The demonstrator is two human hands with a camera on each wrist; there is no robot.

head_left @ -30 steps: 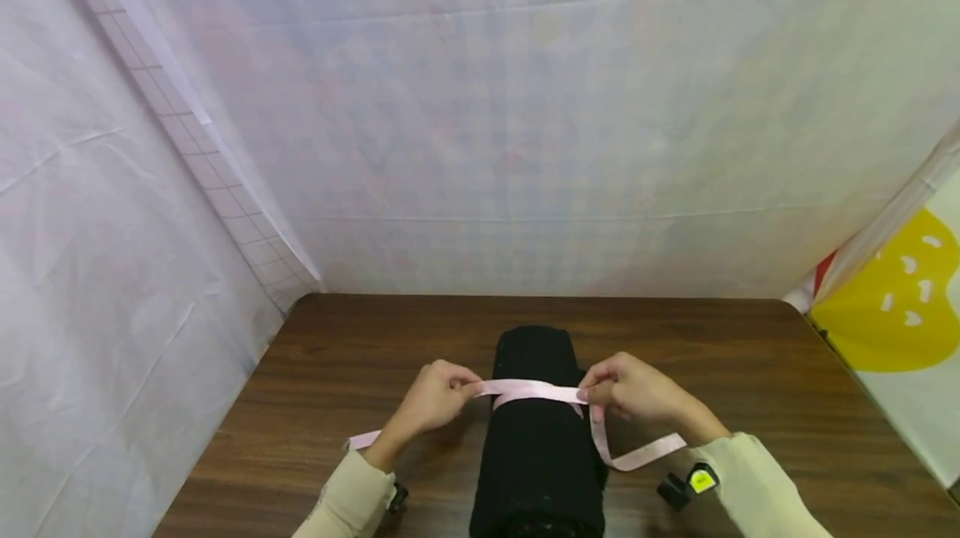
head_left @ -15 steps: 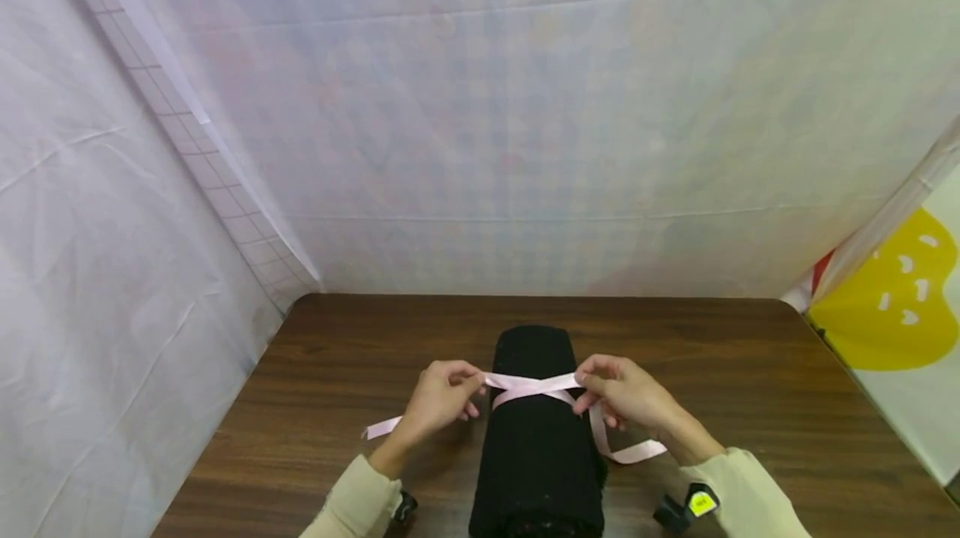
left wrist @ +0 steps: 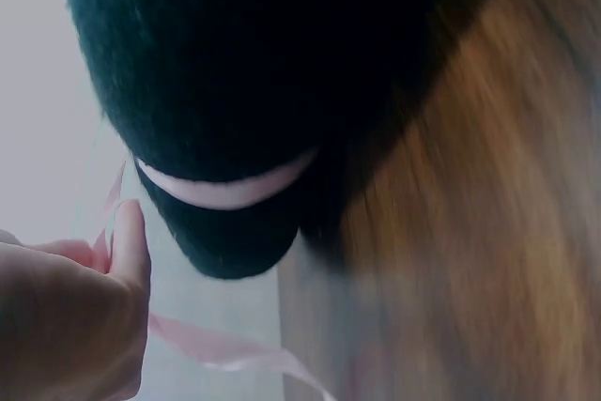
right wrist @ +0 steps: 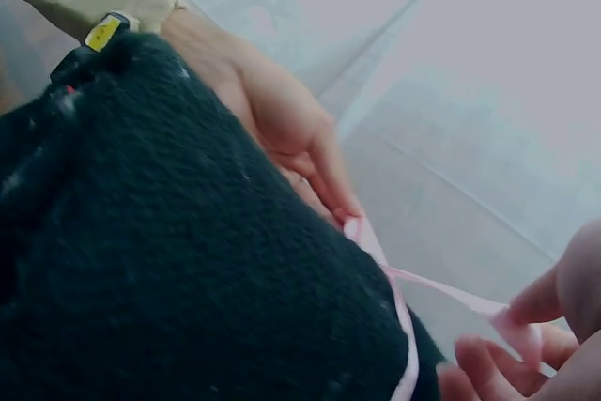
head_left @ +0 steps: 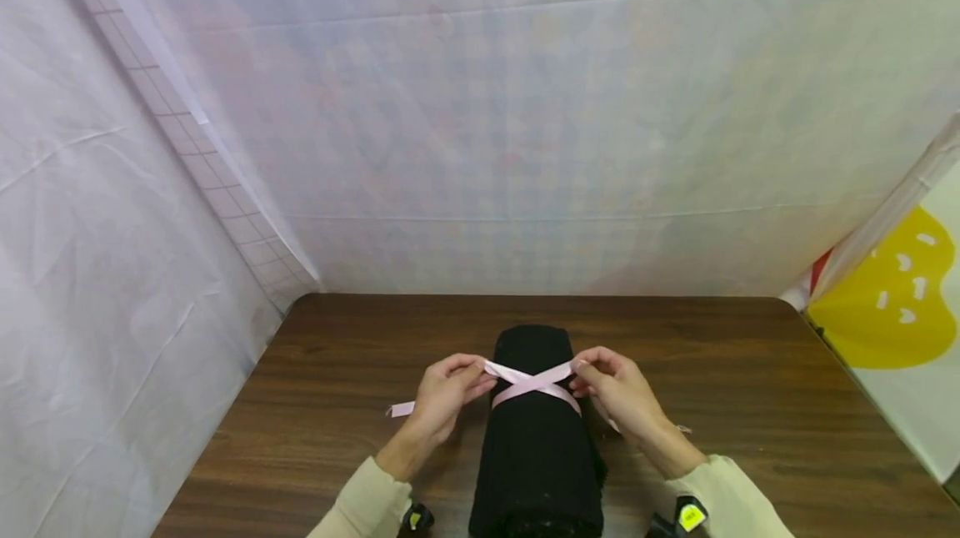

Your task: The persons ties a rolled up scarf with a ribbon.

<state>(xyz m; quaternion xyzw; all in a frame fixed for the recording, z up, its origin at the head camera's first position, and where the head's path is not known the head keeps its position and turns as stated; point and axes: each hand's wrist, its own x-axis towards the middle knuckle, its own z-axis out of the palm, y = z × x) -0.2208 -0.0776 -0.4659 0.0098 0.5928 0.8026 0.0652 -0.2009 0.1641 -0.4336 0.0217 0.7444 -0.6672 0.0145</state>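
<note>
A rolled-up black fuzzy cloth (head_left: 536,463) lies lengthwise on the table, with a pale pink ribbon (head_left: 534,382) round its far part. Two lengths of the ribbon cross in an X on top of the roll. My left hand (head_left: 441,394) pinches one length at the roll's left side, between thumb and fingers. On the right side my right hand (head_left: 621,394) pinches the other length. The right wrist view shows that ribbon length stretched to my right hand (right wrist: 535,354), while my left hand (right wrist: 272,110) is across the roll. A loose ribbon tail (left wrist: 225,349) hangs below my left hand (left wrist: 70,316).
The dark brown wooden table (head_left: 360,338) spreads round the roll. A white sheet (head_left: 510,146) hangs behind its far edge, and another white sheet (head_left: 112,296) hangs at the left. A yellow printed shape (head_left: 892,304) shows at the right.
Both hands have moved slightly up and away with the ribbon lengths, which now make a clearer X. The left tail has drawn in toward the hand, and the right tail is mostly hidden.
</note>
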